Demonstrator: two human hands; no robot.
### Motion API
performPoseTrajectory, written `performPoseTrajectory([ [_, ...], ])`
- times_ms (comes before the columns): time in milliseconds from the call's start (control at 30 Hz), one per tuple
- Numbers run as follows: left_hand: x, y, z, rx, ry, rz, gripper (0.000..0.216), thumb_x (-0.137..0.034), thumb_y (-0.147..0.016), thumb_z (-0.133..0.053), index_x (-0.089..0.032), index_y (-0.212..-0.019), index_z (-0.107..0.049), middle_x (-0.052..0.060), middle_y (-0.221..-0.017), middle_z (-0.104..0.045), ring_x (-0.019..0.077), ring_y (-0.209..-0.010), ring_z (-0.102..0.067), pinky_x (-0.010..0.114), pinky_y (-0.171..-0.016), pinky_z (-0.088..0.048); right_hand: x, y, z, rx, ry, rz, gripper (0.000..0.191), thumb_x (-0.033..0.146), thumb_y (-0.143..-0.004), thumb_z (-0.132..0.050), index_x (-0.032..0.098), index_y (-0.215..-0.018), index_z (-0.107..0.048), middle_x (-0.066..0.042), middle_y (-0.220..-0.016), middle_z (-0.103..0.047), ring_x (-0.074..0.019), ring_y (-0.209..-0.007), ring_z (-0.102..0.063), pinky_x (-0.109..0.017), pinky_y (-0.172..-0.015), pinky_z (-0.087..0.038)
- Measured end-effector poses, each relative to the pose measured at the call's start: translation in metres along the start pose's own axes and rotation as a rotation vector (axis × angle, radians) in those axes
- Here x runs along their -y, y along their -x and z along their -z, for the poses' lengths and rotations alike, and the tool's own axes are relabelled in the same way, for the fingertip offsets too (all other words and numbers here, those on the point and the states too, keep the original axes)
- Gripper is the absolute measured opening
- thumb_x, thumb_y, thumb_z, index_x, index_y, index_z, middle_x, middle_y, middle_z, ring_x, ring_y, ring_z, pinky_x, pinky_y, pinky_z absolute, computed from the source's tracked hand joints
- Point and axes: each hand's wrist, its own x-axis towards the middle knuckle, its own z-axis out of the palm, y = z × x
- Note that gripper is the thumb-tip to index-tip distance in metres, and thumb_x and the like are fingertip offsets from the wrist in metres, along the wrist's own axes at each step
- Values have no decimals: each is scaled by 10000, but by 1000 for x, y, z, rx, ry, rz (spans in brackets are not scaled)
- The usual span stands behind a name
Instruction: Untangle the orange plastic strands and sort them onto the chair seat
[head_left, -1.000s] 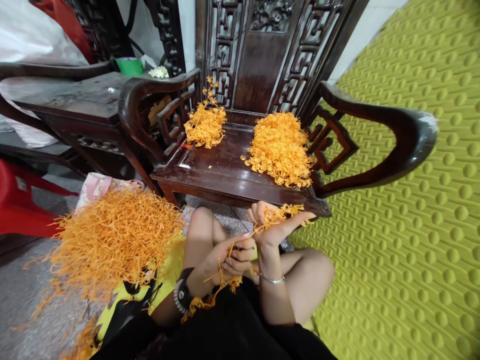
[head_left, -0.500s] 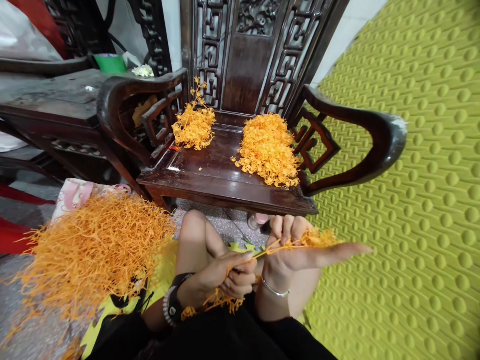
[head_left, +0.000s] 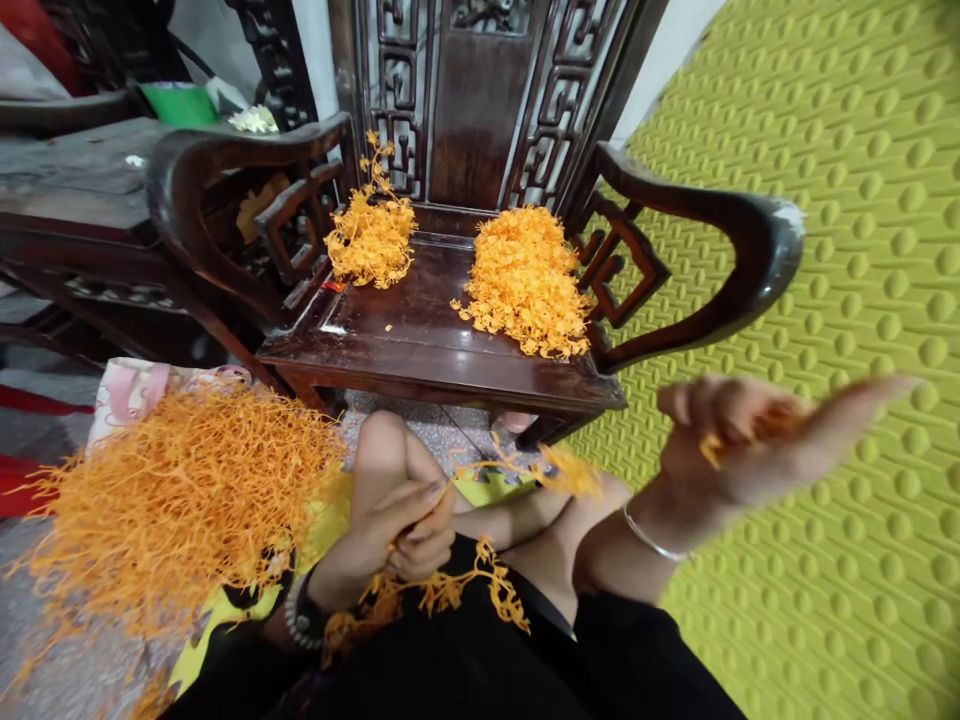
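Observation:
My left hand (head_left: 416, 535), with a beaded bracelet and a dark band at the wrist, pinches orange flower-like strands above my lap. One length of orange strand (head_left: 499, 590) trails from it across my black clothing. Another orange strand (head_left: 570, 470), blurred at its tip, stretches out to the right from the fingertips. My right hand (head_left: 739, 430), a silver bangle on its wrist, is raised at the right with the palm up. Its fingers curl over a bit of orange strand while the thumb sticks out; motion smears it.
A dark carved wooden chair (head_left: 435, 365) faces me, bearing a small orange cluster (head_left: 371, 240) and a larger orange pile (head_left: 529, 285). On the left lies a big heap of loose orange strands (head_left: 187, 490) by a pink-and-white bag (head_left: 127, 395). Yellow-green studded matting (head_left: 862, 560) covers the right side.
My right hand has swung right and up, away from my left hand. The strand that ran between them now hangs free from my left hand, which has shifted slightly left.

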Motion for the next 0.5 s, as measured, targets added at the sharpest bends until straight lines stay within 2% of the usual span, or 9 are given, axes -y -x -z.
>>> performPoseTrajectory([
  [33,1,-5,-4,-20,-55,-60,417,-396,-968,-451,-160,-629,-393,-87,-457,-211,26,-362,-147,140,-363,-131,-6,-17,-7,-112,-17,33,690,844,-779,24,278,-495,-251,10,-470,-170,-165,-422,-247,-355,-453,-210],
  [67,2,-10,-7,-50,-118,-118,402,-388,-980,-425,-151,-656,-436,-84,-468,-222,28,-371,-160,142,-372,-144,-13,-39,-13,-324,-26,75,668,819,-820,-37,276,-494,-248,9,-476,-206,-155,-429,-249,-350,-462,-212],
  [133,2,-18,-10,-68,-231,-194,369,-370,-1003,-370,-138,-754,-513,-83,-485,-237,35,-384,-173,147,-385,-167,-28,-88,-24,-385,19,60,664,784,-852,-44,275,-537,-331,2,-521,-305,-161,-459,-312,-343,-486,-265],
  [167,2,-21,-11,-65,-271,-215,346,-357,-1010,-353,-137,-812,-533,-86,-491,-238,38,-387,-172,149,-390,-175,-37,-114,-29,-359,229,7,678,732,-865,64,275,-564,-337,-3,-545,-340,-173,-492,-369,-350,-527,-330],
  [200,2,-23,-11,-61,-300,-234,319,-344,-1014,-347,-141,-862,-540,-89,-497,-236,39,-390,-167,149,-394,-180,-45,-137,-34,-334,316,-17,679,705,-889,46,269,-571,-366,-13,-556,-378,-185,-530,-409,-367,-583,-363],
  [300,0,-27,-7,-101,-364,-291,270,-322,-1017,-355,-151,-929,-545,-86,-526,-241,44,-416,-163,148,-407,-180,-68,-186,-53,-192,463,-31,562,629,-939,-265,243,-562,-422,-47,-598,-463,-222,-681,-502,-424,-738,-404],
  [400,0,-28,0,-172,-400,-341,292,-331,-1019,-341,-154,-930,-556,-76,-534,-261,49,-427,-191,146,-403,-181,-87,-199,-73,-74,542,-10,417,490,-841,-582,211,-555,-461,-95,-659,-537,-284,-851,-542,-478,-841,-399],
  [500,0,-29,9,-196,-371,-366,285,-335,-1017,-340,-165,-927,-550,-81,-523,-255,45,-414,-186,137,-393,-176,-93,-187,-83,-55,554,45,293,434,-768,-671,161,-716,-580,-168,-895,-626,-342,-1043,-515,-532,-942,-368],
])
